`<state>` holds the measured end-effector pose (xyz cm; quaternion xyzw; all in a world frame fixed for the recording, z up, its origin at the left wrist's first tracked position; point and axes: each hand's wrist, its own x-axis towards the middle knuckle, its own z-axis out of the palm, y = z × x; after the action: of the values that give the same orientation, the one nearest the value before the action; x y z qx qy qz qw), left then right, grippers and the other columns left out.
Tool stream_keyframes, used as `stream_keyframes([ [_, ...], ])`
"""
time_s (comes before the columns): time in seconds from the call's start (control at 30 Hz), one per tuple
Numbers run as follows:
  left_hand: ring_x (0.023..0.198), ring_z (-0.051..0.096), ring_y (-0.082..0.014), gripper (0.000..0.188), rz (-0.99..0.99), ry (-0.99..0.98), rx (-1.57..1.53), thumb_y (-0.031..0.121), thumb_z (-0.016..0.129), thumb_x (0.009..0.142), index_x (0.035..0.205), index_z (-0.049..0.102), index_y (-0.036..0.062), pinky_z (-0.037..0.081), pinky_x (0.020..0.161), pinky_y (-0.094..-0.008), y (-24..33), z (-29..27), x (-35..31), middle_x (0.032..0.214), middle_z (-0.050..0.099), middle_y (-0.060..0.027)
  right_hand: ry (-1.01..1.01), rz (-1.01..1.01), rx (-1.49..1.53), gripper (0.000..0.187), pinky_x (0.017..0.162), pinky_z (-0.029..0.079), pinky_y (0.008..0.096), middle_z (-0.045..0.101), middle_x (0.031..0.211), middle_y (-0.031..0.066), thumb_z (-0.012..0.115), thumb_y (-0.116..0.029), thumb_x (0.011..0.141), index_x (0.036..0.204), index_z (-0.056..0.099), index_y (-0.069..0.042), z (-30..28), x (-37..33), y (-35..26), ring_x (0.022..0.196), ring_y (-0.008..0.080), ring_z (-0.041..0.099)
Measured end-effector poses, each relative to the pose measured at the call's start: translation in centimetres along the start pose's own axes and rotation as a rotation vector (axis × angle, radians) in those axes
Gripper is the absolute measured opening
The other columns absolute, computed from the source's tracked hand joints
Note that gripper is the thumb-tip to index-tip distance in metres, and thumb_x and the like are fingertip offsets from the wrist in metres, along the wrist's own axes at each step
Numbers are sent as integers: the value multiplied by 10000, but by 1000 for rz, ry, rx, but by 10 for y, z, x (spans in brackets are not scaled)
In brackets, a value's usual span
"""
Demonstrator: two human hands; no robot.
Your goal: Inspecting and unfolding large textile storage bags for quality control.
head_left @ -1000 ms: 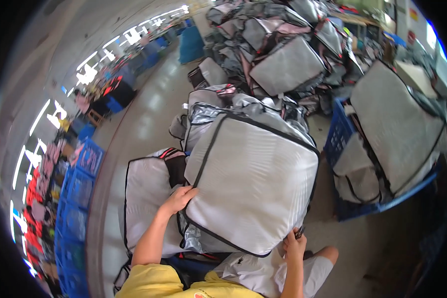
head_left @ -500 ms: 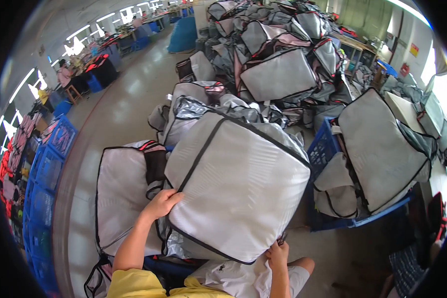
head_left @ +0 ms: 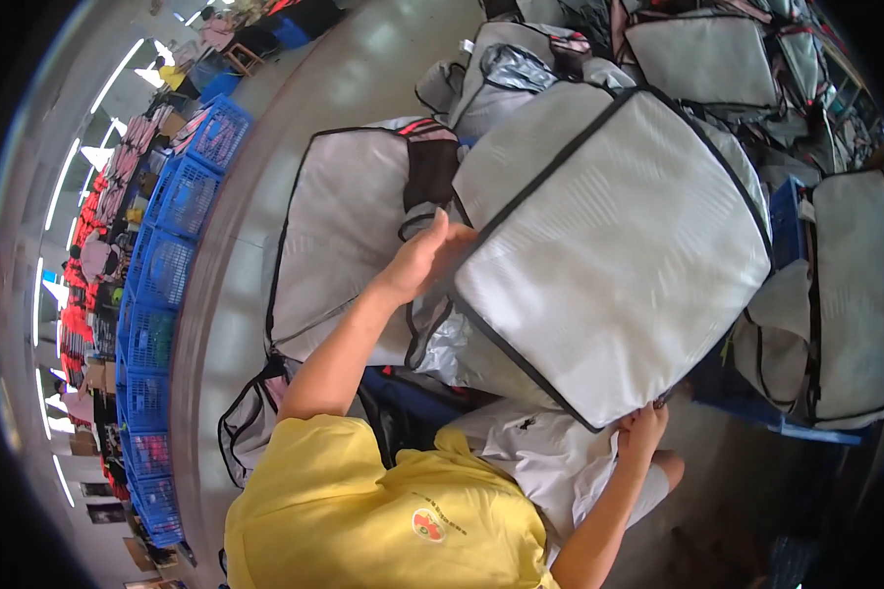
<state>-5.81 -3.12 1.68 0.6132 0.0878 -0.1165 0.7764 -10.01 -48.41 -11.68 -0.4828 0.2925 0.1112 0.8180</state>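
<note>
A large silver-grey padded bag [head_left: 614, 255] with black edge binding lies tilted across my lap and the pile in front of me. My left hand [head_left: 424, 257] is at its left edge, thumb raised and fingers apart; the fingertips are partly hidden against the bag. At the bag's near lower corner, my right hand [head_left: 642, 430] is closed around a small dark metal tool [head_left: 660, 401], mostly hidden by the fingers, so its kind is unclear. The fingers touch the black binding there.
Another grey bag [head_left: 339, 236] lies to the left, with more bags [head_left: 702, 59] heaped beyond. At the right, a blue crate [head_left: 786, 221] holds grey bags [head_left: 855, 294]. Blue plastic baskets [head_left: 162, 265] line the aisle at far left. People sit working in the distance.
The view has swung left and down, so the bags appear further right. My left hand has loosened from the bag's edge, its thumb lifting. My right hand stays at the lower corner.
</note>
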Motion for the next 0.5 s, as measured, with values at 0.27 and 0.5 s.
stream_keyframes([
  [0.27, 1229, 533, -154, 686, 2, 55, 276, 385, 692, 999, 1499, 490, -39, 369, 1097, -302, -23, -8, -26, 1332, 613, -58, 6, 16, 57, 67, 439, 280, 195, 471, 708, -104, 602, -118, 1043, 984, 631, -108, 10, -4, 0, 534, 6, 394],
  [0.5, 1078, 604, -161, 441, 86, 407, 653, 291, 642, 1032, 1298, 640, -61, 459, 986, -333, 0, 47, -19, 1199, 680, -69, 3, 29, 98, 55, 445, 296, 242, 460, 716, -82, 611, -138, 1046, 1075, 604, -92, 13, -13, -3, 539, 49, 399],
])
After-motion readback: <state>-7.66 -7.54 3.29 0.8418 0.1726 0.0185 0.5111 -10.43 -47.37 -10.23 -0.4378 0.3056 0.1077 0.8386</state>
